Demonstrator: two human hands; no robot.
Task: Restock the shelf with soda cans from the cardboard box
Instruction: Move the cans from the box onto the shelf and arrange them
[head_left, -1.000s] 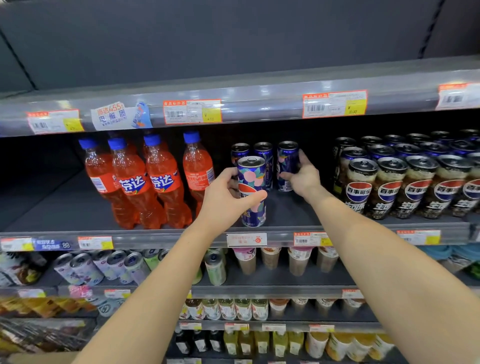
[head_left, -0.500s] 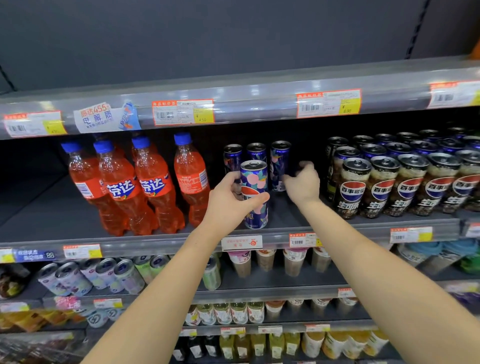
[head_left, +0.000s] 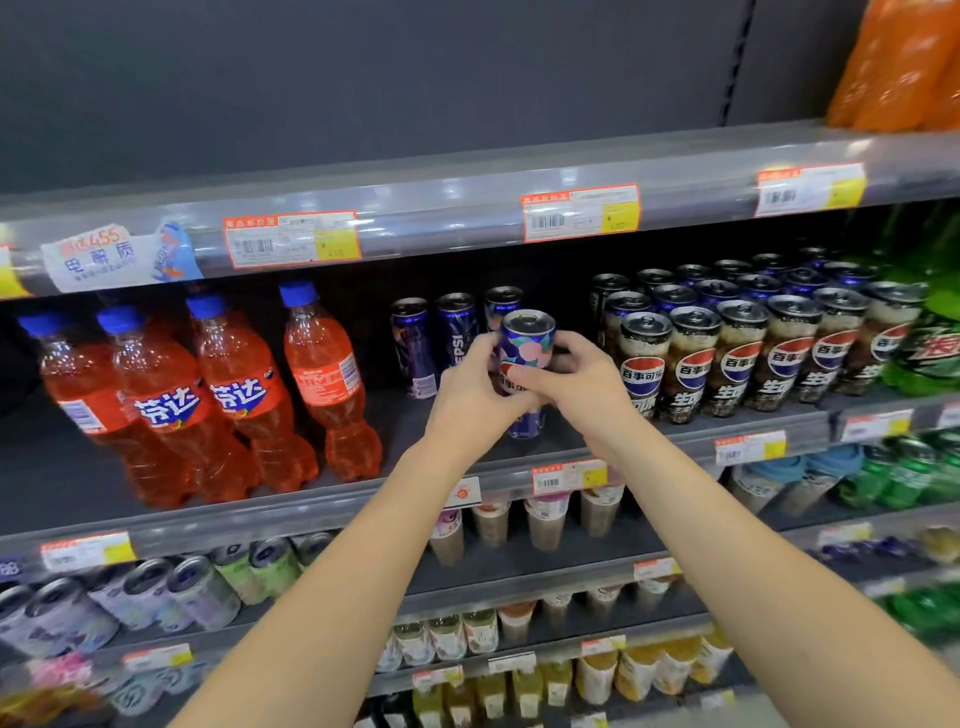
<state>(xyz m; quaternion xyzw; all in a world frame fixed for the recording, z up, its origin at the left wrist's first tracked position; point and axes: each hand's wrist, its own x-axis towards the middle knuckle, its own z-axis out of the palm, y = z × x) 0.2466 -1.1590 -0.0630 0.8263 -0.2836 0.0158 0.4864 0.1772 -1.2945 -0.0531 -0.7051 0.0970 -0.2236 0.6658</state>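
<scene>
A tall blue soda can with pink and white blobs (head_left: 528, 347) stands upright near the front of the grey middle shelf (head_left: 363, 499). My left hand (head_left: 470, 400) wraps its left side and my right hand (head_left: 576, 387) grips its right side. Both sets of fingers close around the can's middle. Behind it stand three blue soda cans (head_left: 457, 338) in a row at the back of the shelf. The cardboard box is out of view.
Orange soda bottles (head_left: 208, 400) stand left of the gap. Dark cola cans (head_left: 737, 348) fill the right side, with green bottles (head_left: 930, 343) beyond. An upper shelf rail with price tags (head_left: 579, 212) hangs above. Lower shelves hold cans, cups and small bottles.
My right hand left the back row can and came forward onto the front can, joining my left hand. The camera view swung left and closer.
</scene>
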